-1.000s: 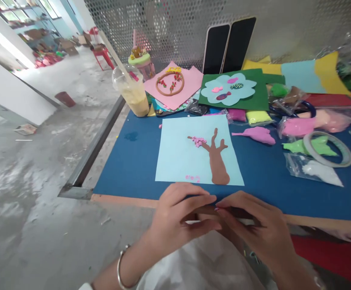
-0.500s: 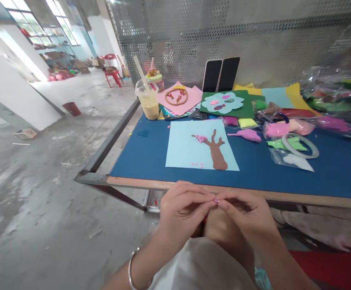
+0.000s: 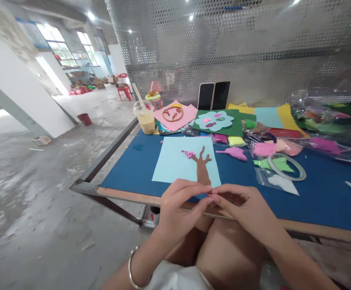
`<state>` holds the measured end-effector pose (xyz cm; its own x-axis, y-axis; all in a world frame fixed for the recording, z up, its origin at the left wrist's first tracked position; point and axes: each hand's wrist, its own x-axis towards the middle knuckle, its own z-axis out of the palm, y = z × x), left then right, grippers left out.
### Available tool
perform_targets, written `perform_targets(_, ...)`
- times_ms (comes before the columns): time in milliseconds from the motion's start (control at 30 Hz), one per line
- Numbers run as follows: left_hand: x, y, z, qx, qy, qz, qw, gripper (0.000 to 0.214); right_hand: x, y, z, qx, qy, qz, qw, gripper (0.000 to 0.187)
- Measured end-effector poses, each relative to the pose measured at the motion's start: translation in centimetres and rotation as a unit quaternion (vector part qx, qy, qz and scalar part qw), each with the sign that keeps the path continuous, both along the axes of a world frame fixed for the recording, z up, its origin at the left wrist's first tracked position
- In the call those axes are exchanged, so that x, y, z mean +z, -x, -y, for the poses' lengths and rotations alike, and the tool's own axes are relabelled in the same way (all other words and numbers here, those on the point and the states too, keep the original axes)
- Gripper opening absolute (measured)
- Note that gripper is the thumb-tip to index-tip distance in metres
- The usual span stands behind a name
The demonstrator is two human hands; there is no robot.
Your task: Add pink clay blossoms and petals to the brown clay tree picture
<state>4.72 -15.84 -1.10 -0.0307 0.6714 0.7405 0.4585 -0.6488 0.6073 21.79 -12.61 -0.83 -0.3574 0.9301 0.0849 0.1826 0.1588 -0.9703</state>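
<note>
Between the fingertips of both hands sits a tiny piece of pink clay (image 3: 209,193). My left hand (image 3: 183,209) pinches it from the left, thumb and forefinger together. From the right, my right hand (image 3: 244,205) pinches the same bit. Both are over the table's front edge, just in front of a light blue paper sheet (image 3: 172,161). On that sheet a flat brown clay tree (image 3: 203,167) has a cluster of pink clay bits (image 3: 190,154) on its left branch. My fingers cover the foot of the trunk.
A lump of pink clay (image 3: 234,153), a roll of tape (image 3: 287,167) and bagged clay (image 3: 279,183) lie to the right. Behind are a green card (image 3: 238,125), a pink paper (image 3: 189,114) and two phones (image 3: 214,96). A drink cup (image 3: 147,121) stands at the back left.
The view has tilted up and shifted. Both hands, still pinching the pink clay, now overlap the table edge and the sheet's lower edge instead of being in front of the table.
</note>
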Motion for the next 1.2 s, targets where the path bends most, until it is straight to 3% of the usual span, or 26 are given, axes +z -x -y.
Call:
perform_targets(167, 0.6, -0.5, -1.2, 0.045, 0.001, -0.005, 0.999, 0.005, 1.4, -0.4, -3.9, 0.145, 0.031, 0.01, 0.989, 0.023)
perform_targets(300, 0.8, 0.1, -1.5, 0.108, 0.031, 0.016, 0.993, 0.005, 2.3, 1.2, -6.0, 0.202, 0.039, -0.003, 0.979, 0.02)
perform_targets(433, 0.8, 1.0, -1.9, 0.126, 0.049, 0.019, 0.991, 0.006, 2.7, 2.3, -7.0, 0.225, 0.055, -0.021, 0.973, 0.014)
perform_targets(633, 0.5, 1.4, -3.3, 0.117, 0.056, 0.0, 0.992, 0.007, 1.1, 2.4, -7.8, 0.206, 0.071, -0.032, 0.975, 0.016)
perform_targets(800, -0.1, 1.5, -4.2, 0.059, 0.11, 0.024, 0.992, 0.011, 0.2, 2.3, -7.7, 0.173, 0.058, -0.022, 0.983, 0.014)
perform_targets(900, -0.4, 2.0, -4.5, 0.03, 0.157, 0.097, 0.982, 0.014, 0.2, 2.1, -7.7, 0.172, 0.04, -0.007, 0.984, 0.015)
perform_targets(1033, -0.8, 2.8, -4.3, 0.041, 0.203, 0.228, 0.951, 0.018, 0.4, 1.0, -9.1, 0.179, 0.022, 0.009, 0.984, 0.019)
perform_targets(1100, -0.9, 3.0, -4.0, 0.04, 0.226, 0.249, 0.941, 0.017, 0.3, 0.2, -10.3, 0.136, -0.002, 0.014, 0.991, 0.023)
perform_targets(1200, -0.7, 3.1, -3.4, 0.017, 0.235, 0.213, 0.948, 0.014, 0.0, -0.6, -11.8, 0.066, -0.011, 0.003, 0.998, 0.026)
